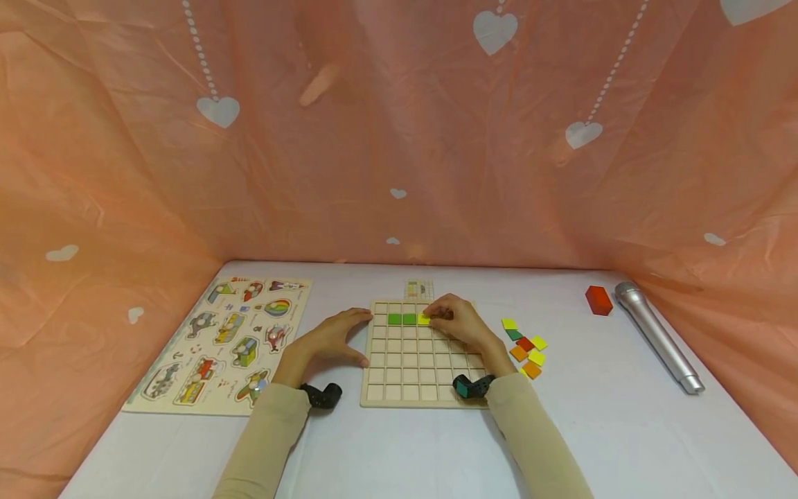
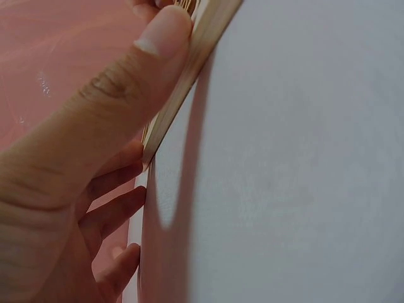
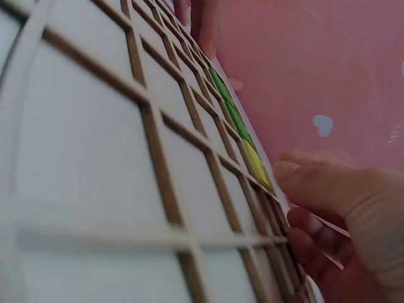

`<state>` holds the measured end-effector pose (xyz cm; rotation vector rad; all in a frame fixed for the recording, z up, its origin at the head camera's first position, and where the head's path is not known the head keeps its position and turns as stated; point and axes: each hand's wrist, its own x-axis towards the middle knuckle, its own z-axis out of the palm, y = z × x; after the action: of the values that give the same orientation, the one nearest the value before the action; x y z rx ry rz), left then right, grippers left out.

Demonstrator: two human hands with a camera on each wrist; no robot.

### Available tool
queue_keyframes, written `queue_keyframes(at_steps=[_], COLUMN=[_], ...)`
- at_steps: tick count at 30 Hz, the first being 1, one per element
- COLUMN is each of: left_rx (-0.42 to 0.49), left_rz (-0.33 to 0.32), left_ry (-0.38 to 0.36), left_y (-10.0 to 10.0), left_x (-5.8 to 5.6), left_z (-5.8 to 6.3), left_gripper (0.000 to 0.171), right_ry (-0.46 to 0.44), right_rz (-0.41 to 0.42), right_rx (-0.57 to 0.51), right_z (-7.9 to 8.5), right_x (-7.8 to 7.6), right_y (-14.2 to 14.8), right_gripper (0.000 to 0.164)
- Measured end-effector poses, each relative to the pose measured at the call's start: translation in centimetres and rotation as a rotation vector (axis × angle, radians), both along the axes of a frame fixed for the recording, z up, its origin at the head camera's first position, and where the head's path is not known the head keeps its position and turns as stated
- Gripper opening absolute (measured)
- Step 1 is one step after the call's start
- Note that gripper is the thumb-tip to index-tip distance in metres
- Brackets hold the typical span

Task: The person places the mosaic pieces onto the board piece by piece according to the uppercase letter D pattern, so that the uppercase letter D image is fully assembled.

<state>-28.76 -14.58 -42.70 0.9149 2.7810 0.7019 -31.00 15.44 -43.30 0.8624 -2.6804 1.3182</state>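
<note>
A wooden grid board (image 1: 408, 376) lies on the white table. In its upper row sit two green tiles (image 1: 402, 319) and a yellow tile (image 1: 422, 319), side by side. My left hand (image 1: 335, 338) spreads thumb and fingers along the board's left edge; the left wrist view shows the thumb (image 2: 136, 76) at the board's side. At the yellow tile is my right hand (image 1: 460, 324), its fingertips covering part of that tile in the head view. From the right wrist, the yellow tile (image 3: 255, 165) appears flat in its cell, with the right thumb (image 3: 315, 186) beside it.
Loose yellow, orange, red and green tiles (image 1: 528, 351) lie right of the board. A small pattern card (image 1: 419, 289) is behind it. On the left lies a picture puzzle board (image 1: 218, 346). Far right are a red block (image 1: 598, 301) and a silver microphone (image 1: 659, 337).
</note>
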Motion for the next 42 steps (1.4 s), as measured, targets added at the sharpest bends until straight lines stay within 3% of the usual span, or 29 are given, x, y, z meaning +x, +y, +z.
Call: queue_keyframes(at_steps=[5,13,24,32,42], left_rx=[0.001,0.007,-0.004,-0.002,-0.006], left_rz=[-0.004,-0.007,-0.016,-0.013,-0.021], left_ry=[-0.002,0.010,0.018,0.016,0.024], left_y=[0.0,-0.1,-0.1,-0.1,-0.1], left_x=[0.1,0.0,-0.1,0.0,0.0], left_z=[0.0,0.1,0.1,0.0,0.0], left_gripper=[0.095,0.094,0.094,0.095,0.094], right_ry=[0.026,0.060,-0.077,-0.094,-0.104], right_rz=[-0.005,-0.023,-0.141,-0.079,-0.002], right_rx=[-0.007,0.038,0.185,0.295,0.276], right_z=[0.9,2.1,1.7,0.9,0.6], right_x=[0.5,2.4,5.4,5.5,5.4], right_y=[1.8,6.1,10.7,11.5,11.8], right_gripper=[0.018,0.019,0.020,0.030,0.022])
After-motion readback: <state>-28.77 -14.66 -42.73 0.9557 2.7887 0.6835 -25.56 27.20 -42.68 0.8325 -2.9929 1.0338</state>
